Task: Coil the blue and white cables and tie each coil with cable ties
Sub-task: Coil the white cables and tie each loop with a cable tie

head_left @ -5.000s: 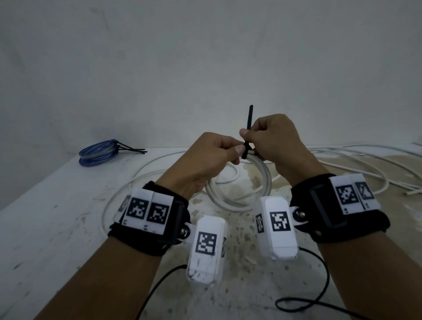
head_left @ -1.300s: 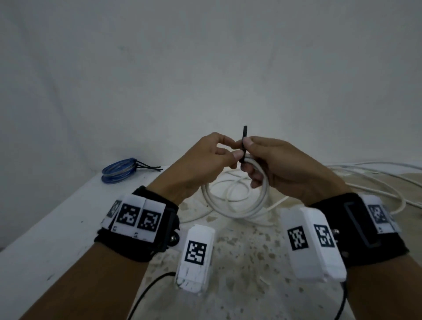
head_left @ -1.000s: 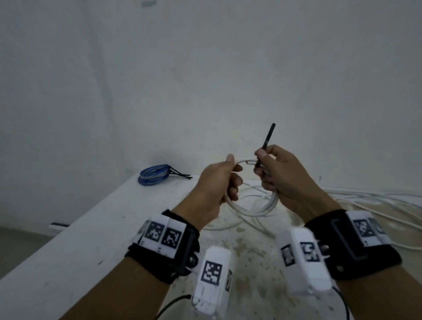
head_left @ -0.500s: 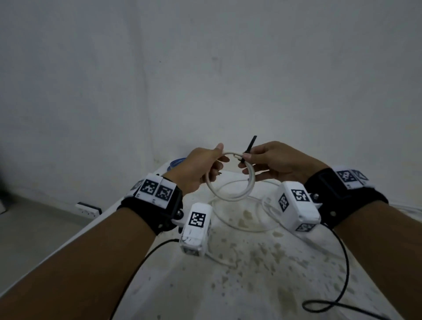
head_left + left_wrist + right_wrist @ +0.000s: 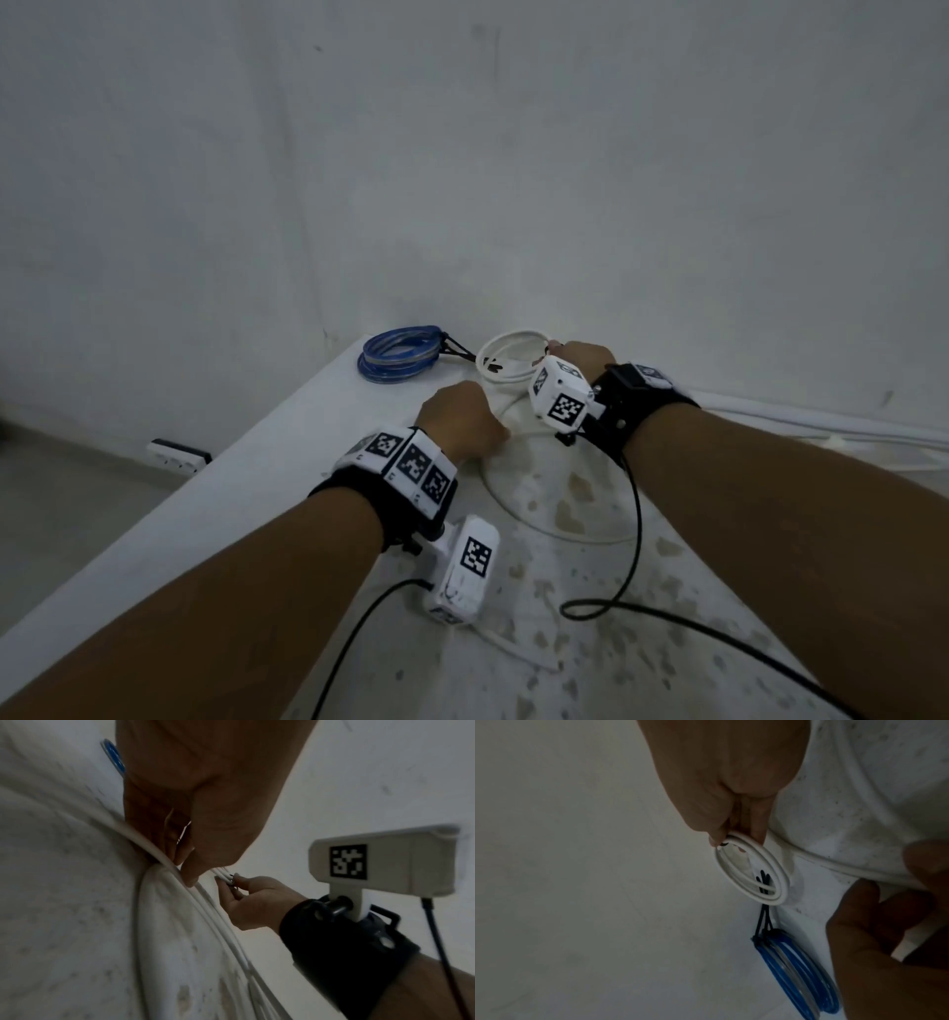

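A blue cable coil (image 5: pixel 398 354) bound with black ties lies at the table's far left corner, also seen as the blue coil (image 5: pixel 803 973). Just right of it, my right hand (image 5: pixel 577 354) pinches a small white cable coil (image 5: pixel 508 354) at its black tie, low over the table. The wrist view shows the right hand (image 5: pixel 731 839) gripping the white coil (image 5: pixel 754 874) at its top. My left hand (image 5: pixel 464 426) is a fist on the table. Its fingers (image 5: pixel 180 866) curl round a loose white cable (image 5: pixel 164 882).
The stained white table (image 5: pixel 565 642) carries a wide loop of loose white cable (image 5: pixel 554 534) and black camera leads (image 5: pixel 634 514). More white cable (image 5: pixel 821 416) runs along the wall at right. The table's left edge drops to the floor, where a socket strip (image 5: pixel 177 455) lies.
My right hand has carried the tied white coil away to the far left, beside the blue coil. My left hand let go of the coil and gripped the loose white cable on the table.
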Tool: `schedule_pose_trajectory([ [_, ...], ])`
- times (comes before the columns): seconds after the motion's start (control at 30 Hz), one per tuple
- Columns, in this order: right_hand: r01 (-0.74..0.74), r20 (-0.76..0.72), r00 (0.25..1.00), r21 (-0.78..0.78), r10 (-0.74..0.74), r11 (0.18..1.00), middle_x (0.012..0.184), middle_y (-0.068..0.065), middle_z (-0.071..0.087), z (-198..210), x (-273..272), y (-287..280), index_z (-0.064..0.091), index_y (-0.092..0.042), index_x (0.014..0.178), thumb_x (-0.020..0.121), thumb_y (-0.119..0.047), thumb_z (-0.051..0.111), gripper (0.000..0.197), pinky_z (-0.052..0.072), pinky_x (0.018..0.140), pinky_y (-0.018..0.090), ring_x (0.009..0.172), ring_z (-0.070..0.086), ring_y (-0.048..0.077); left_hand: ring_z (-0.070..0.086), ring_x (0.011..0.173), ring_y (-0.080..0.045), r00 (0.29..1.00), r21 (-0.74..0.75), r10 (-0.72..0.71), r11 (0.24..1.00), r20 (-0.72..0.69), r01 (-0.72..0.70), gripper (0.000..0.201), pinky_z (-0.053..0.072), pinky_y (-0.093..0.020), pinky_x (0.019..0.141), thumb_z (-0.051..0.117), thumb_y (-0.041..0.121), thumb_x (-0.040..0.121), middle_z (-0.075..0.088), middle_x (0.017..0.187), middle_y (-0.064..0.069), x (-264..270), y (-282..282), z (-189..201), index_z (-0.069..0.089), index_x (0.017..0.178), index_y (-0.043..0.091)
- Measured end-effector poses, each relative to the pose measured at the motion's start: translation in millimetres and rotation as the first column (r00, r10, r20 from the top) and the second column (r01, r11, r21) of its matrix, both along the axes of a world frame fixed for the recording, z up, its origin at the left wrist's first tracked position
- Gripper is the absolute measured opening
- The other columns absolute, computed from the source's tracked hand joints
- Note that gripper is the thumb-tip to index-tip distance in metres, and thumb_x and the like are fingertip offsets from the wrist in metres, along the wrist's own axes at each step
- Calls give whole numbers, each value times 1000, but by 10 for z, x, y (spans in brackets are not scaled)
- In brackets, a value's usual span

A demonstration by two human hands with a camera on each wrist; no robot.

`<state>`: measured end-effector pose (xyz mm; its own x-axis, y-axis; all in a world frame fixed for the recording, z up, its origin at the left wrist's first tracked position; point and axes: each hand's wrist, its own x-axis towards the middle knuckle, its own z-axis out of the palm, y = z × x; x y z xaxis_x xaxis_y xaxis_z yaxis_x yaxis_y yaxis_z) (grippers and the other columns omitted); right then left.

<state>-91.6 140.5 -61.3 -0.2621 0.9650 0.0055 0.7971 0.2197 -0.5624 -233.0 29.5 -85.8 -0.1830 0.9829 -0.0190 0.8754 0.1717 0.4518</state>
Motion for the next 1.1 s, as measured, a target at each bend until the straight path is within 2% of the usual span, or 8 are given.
schedule_pose_trajectory([
  [0.13, -10, 57, 998, -29, 11, 1000, 110, 13, 69, -70, -21, 5, 62, -10, 114, 89, -38, 66, 37, 47, 75, 31, 99, 65, 31, 65, 96, -25, 992, 19, -95, 995, -78, 96, 32, 51, -33, 76, 70, 34, 83, 70, 103, -7, 2, -21, 12, 72, 98, 6],
  [0.27, 56, 82, 995, -90, -49, 994, 99, 12, 70, -183, 50, -15, 61, -12, 104, 78, -39, 74, 40, 46, 71, 28, 91, 67, 31, 64, 100, -21, 982, -11, -182, 983, -56, 182, 24, 51, -32, 88, 70, 27, 85, 71, 107, -6, 12, -129, 68, 75, 101, 10],
  [0.43, 61, 31, 998, -64, -59, 996, 90, 0, 59, -116, 124, -77, 58, -19, 90, 92, -25, 61, 7, 50, 64, 24, 86, 59, 20, 62, 104, -18, 972, -28, -234, 972, 13, 234, 25, 42, -20, 78, 68, 19, 87, 70, 111, -3, 63, -252, 132, 73, 110, 11],
  [0.5, 69, 126, 990, -19, -66, 997, 92, 1, 56, -142, 174, -39, 52, -23, 75, 93, -30, 59, 20, 40, 55, 20, 89, 59, 22, 64, 103, -19, 974, -32, -222, 974, 43, 223, 25, 43, -20, 77, 68, 19, 88, 71, 110, -5, 66, -272, 131, 73, 110, 9],
  [0.57, 113, 74, 991, -28, -111, 993, 94, 2, 54, -155, 223, -67, 53, -22, 81, 95, -33, 57, 17, 33, 51, 20, 91, 59, 25, 64, 104, -21, 976, -34, -213, 976, 49, 215, 25, 44, -21, 79, 68, 19, 88, 71, 111, -6, 72, -275, 128, 73, 110, 9],
  [0.73, 133, 14, 991, 12, -133, 991, 90, 13, 63, -25, 410, -235, 54, -8, 72, 102, -34, 42, 41, 40, 69, 24, 82, 57, 28, 60, 96, -21, 985, -39, -166, 986, -42, 165, 28, 46, -27, 82, 64, 35, 90, 65, 102, -6, 57, -302, 124, 72, 97, 10],
  [0.9, 202, -44, 979, 55, -199, 978, 67, 11, 64, 159, 807, -441, 55, -6, 62, 92, -37, 54, 43, 47, 57, 27, 61, 62, 29, 49, 87, -18, 986, -25, -91, 996, -137, 88, 26, 39, -27, 76, 58, 40, 92, 48, 87, -1, 50, -431, 195, 53, 88, 14],
  [1.1, 175, -35, 984, 7, -175, 985, 87, 21, 74, 286, 1595, -953, 71, 8, 91, 93, -32, 59, 42, 60, 72, 42, 75, 71, 34, 63, 94, -24, 992, 44, -127, 991, -26, 128, 34, 48, -30, 80, 64, 32, 91, 70, 100, -13, 348, -767, 383, 72, 94, -1],
])
